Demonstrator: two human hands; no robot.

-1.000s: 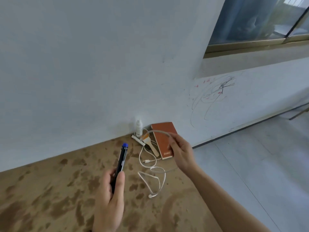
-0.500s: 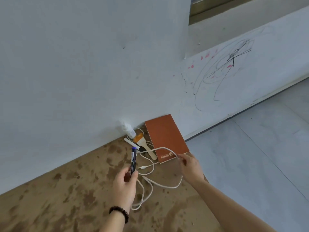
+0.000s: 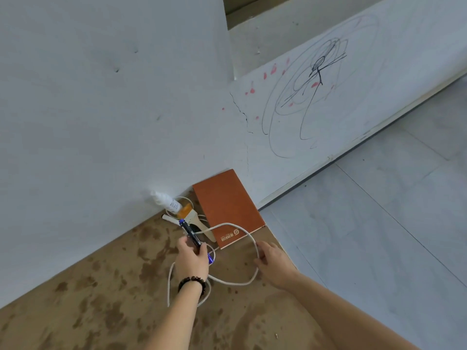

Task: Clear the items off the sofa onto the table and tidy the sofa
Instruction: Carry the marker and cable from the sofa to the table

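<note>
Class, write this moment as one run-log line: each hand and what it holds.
left hand grips pen | right hand pinches white cable | notebook flat on table by wall

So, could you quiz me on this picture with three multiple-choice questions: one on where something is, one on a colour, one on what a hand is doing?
1. Where does the rust-brown rectangular notebook lie?
A. on a chair seat
B. at the far corner of the mottled brown table, against the white wall
C. in a drawer

2. What colour is the long looped cable?
A. black
B. red
C. white

3. What is the left hand doing?
A. gripping a black pen with blue ends
B. lying flat and empty
C. waving in the air

Answers: 1 B, it lies on the tabletop at the wall; 2 C, its white loops cross the table; 3 A, the fingers curl round the pen.
</note>
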